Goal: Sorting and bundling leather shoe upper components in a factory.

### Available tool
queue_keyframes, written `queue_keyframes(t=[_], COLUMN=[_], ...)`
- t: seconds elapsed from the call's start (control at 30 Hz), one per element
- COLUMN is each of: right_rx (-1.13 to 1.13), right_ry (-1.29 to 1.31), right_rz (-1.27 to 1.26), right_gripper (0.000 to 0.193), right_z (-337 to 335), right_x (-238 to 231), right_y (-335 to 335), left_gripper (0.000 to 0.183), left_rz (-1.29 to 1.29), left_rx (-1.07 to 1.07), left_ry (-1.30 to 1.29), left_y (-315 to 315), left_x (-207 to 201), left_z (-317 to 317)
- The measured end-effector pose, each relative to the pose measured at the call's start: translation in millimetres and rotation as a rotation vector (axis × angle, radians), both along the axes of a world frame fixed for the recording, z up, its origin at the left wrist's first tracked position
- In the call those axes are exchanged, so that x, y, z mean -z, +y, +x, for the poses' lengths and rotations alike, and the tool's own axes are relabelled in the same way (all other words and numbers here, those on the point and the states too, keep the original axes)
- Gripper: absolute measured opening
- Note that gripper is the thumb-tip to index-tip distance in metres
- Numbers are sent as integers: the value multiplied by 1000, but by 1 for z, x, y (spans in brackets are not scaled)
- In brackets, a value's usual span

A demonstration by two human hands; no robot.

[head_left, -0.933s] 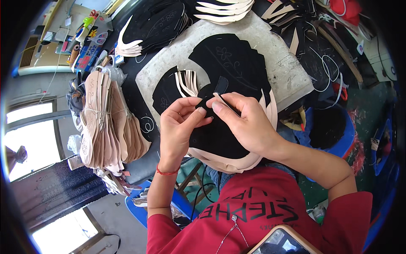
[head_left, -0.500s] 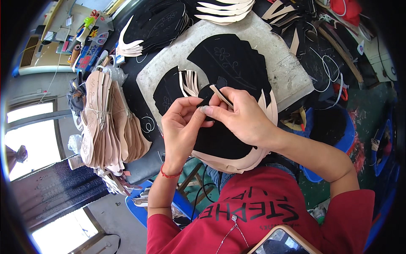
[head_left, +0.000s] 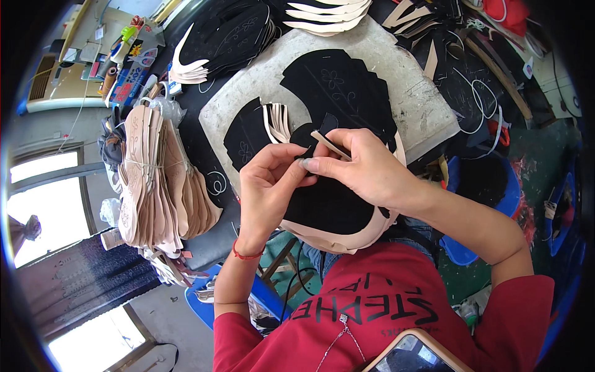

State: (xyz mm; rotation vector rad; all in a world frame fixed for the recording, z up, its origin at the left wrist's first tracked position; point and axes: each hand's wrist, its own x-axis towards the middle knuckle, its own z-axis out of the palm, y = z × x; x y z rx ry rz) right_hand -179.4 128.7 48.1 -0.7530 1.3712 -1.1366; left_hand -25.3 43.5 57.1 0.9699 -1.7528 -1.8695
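Note:
Over the light board, my left hand [head_left: 268, 185] and my right hand [head_left: 375, 170] meet, thumb tips nearly touching. Between them they pinch a black cloth piece [head_left: 304, 135] whose narrow end lies at the left fingertips. A folded strip with a beige underside [head_left: 330, 144] sticks up between my right thumb and fingers. Behind the hands lies a fanned stack of black shoe-upper pieces [head_left: 344, 80] with stitched flowers; another black part [head_left: 243, 133] with beige layered edges [head_left: 276, 121] is to the left. Below the hands hangs a black panel with a beige border [head_left: 334, 240].
The pale worn board [head_left: 220, 102] rests on a dark table. Tied beige pieces [head_left: 145, 180] stand at the left, more black pieces [head_left: 232, 37] at the back. Loose white cord [head_left: 477, 99] lies right. A blue bin [head_left: 458, 248] stands on the floor, right of me.
Both hands have shifted slightly right with the black piece still pinched. The black stack behind them has moved a little, covering more of the beige edges at its right side.

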Motion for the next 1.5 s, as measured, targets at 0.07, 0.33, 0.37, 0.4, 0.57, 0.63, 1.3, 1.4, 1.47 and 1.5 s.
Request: queue_keyframes(t=[0.07,0.33,0.37,0.4,0.57,0.63,1.3,1.4,1.47,1.5], right_rx=[18,121,99,77,63,71,155,86,147,156], right_ry=[-15,-57,5,67,118,98,4,14,20,-15], right_rz=[-20,-113,-122,-131,-103,-136,-201,-126,-224,-241], right_gripper=[21,20,21,21,23,22,18,19,19,19], right_z=[3,5,3,1,2,5,10,13,18,18], right_x=[2,21,21,20,0,5,9,14,22,23], right_y=[0,-7,-7,-6,-1,0,4,3,1,1], left_gripper=[15,14,14,14,16,16,20,20,19,19], left_rz=[-42,-203,-124,-44,33,10,-19,-100,-160,-161], left_rx=[-13,-42,-42,-42,-16,-13,57,60,14,16], left_ry=[17,-110,-40,31,35,40,-45,-77,-62,-59], left_y=[0,0,-2,-3,-7,-4,-6,0,3,4], left_x=[2,3,6,7,1,-1,-8,-6,-3,-2], left_z=[-1,-9,-6,-4,0,0,2,4,2,0])
